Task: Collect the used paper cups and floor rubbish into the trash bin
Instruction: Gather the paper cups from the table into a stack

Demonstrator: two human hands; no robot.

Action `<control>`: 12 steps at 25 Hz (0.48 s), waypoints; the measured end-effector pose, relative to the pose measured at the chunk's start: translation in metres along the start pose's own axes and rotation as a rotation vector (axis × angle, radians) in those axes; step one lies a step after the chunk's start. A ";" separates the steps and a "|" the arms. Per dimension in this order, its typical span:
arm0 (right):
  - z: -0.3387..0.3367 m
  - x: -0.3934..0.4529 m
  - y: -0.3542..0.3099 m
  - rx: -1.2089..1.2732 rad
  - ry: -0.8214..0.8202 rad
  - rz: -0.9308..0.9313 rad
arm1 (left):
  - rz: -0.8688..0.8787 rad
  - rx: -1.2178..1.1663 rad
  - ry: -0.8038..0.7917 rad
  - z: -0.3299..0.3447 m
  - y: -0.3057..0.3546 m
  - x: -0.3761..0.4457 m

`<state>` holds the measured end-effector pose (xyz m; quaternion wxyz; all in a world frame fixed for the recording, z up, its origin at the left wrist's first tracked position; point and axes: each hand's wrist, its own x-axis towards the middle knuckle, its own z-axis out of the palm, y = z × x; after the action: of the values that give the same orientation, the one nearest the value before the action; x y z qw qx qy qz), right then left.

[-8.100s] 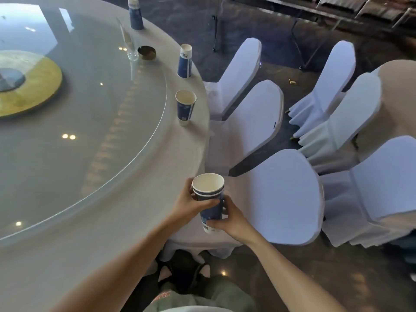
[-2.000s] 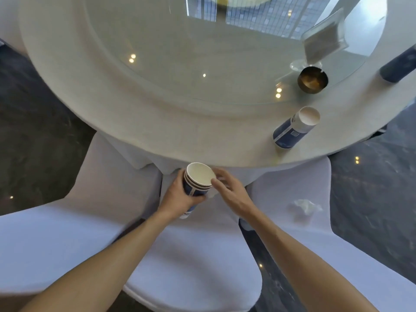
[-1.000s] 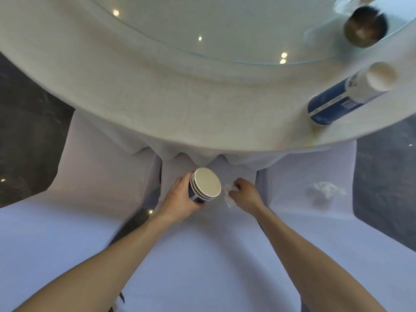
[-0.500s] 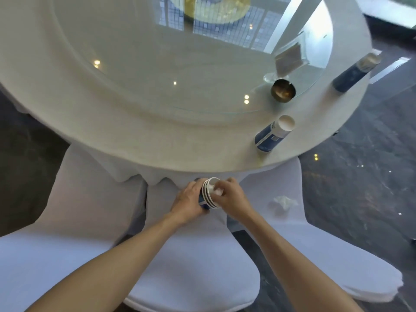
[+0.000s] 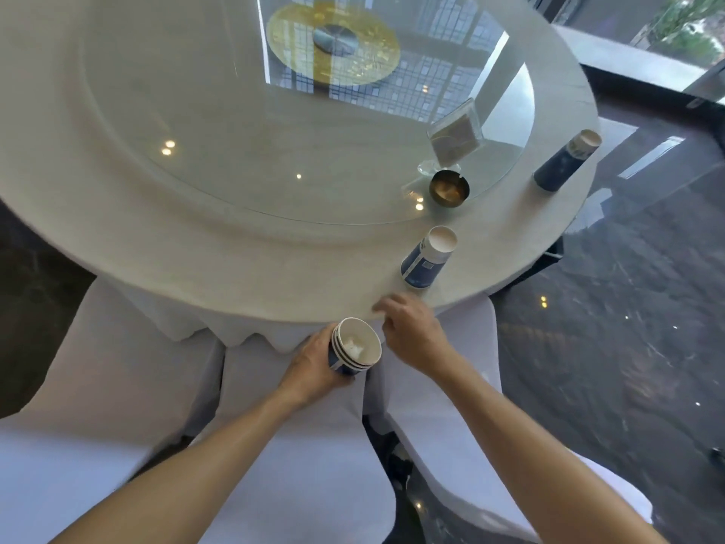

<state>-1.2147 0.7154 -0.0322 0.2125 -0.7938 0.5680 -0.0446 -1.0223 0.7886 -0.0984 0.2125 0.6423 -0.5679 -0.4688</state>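
Observation:
My left hand (image 5: pixel 316 365) grips a stack of nested blue and white paper cups (image 5: pixel 355 349), held just below the table edge with a crumpled white tissue inside the top cup. My right hand (image 5: pixel 410 327) hovers beside the stack at the table rim, fingers apart and holding nothing. A blue paper cup (image 5: pixel 429 257) stands on the table just beyond my right hand. Another blue cup (image 5: pixel 567 161) stands farther right near the table edge.
The round table (image 5: pixel 235 261) has a white cloth and a glass turntable (image 5: pixel 274 131). A brass ashtray (image 5: pixel 448 188) and a clear card holder (image 5: pixel 455 135) sit on the glass. White-covered chairs (image 5: pixel 306 465) stand below my arms. Dark glossy floor (image 5: pixel 608 367) lies to the right.
My right hand picked a tissue off the chair, put it into the top cup and has now drawn away, empty, toward the table edge. The view has lifted toward the table.

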 end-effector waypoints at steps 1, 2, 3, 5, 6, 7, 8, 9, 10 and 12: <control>-0.008 0.012 0.018 -0.140 0.061 -0.045 | -0.002 -0.021 0.027 0.005 0.006 0.001; -0.018 0.025 0.036 -0.296 0.069 -0.068 | -0.008 -0.040 0.057 0.011 0.012 0.001; -0.028 0.040 0.051 -0.432 0.046 -0.090 | -0.020 -0.065 0.091 0.017 0.018 0.000; -0.048 0.064 0.073 -0.614 0.003 -0.170 | -0.042 -0.103 0.183 0.029 0.034 -0.004; -0.053 0.075 0.081 -0.682 -0.039 -0.199 | -0.046 -0.120 0.213 0.033 0.042 -0.006; -0.057 0.083 0.088 -0.735 -0.091 -0.211 | -0.058 -0.137 0.235 0.036 0.046 -0.007; -0.062 0.090 0.097 -0.773 -0.132 -0.222 | -0.071 -0.153 0.271 0.042 0.053 -0.009; -0.066 0.092 0.104 -0.796 -0.145 -0.229 | -0.080 -0.165 0.312 0.049 0.061 -0.011; -0.069 0.094 0.108 -0.805 -0.137 -0.233 | -0.090 -0.174 0.347 0.055 0.071 -0.013; -0.072 0.097 0.116 -0.781 -0.104 -0.208 | -0.111 -0.196 0.394 0.065 0.091 -0.017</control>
<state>-1.3056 0.5749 -0.0282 -0.0819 -0.8692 0.4476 0.1934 -1.1239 0.7972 -0.0494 0.3547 0.7279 -0.4310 -0.3982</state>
